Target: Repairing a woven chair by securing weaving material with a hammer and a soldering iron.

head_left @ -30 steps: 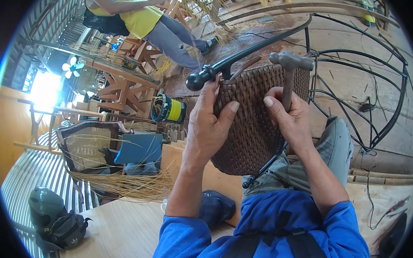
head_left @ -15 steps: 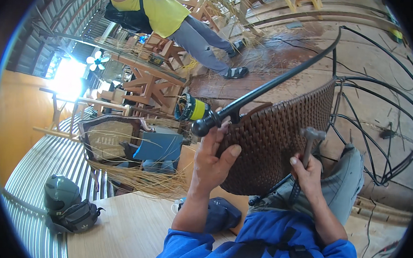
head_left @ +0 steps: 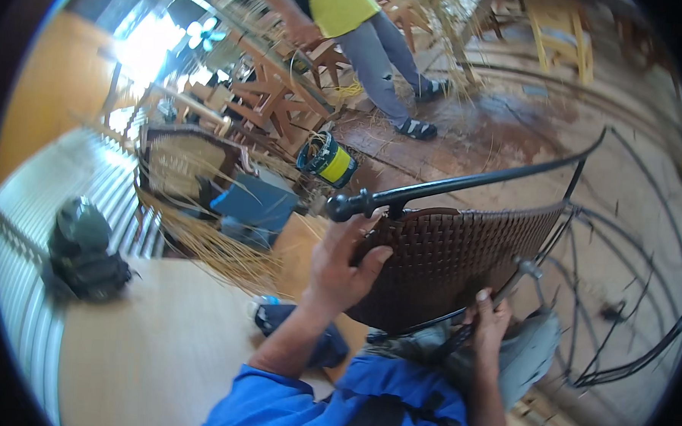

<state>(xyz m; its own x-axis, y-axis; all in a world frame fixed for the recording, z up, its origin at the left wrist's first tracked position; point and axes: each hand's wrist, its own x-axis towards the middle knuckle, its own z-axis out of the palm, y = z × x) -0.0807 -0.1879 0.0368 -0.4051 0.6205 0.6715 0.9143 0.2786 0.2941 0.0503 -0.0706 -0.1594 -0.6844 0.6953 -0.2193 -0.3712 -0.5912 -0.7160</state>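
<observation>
A chair with a dark brown woven panel [head_left: 446,252] and a black metal frame [head_left: 472,183] lies tilted across my lap. My left hand [head_left: 345,265] grips the panel's left edge, just under the frame's round knob end. Its thumb rests on the front of the weave, while the other fingers are partly hidden behind the edge. In my right hand [head_left: 490,320] is a hammer [head_left: 511,283], held by its handle with the head up, close to the panel's lower right part. The head looks apart from the weave, though blur makes this hard to tell.
Curved black metal legs [head_left: 647,264] spread to the right. Ahead stand a bucket with a yellow band [head_left: 332,161] and a co-worker in grey trousers [head_left: 370,58]. Cane strands [head_left: 211,234] lie by a wooden chair [head_left: 183,168] at left. A cap and bag [head_left: 88,251] sit beyond a pale board [head_left: 153,342].
My view has turned, so the surroundings sit differently in it. The chair's top rail now lies flatter. Both hands keep their holds. The co-worker's arm now hangs in view.
</observation>
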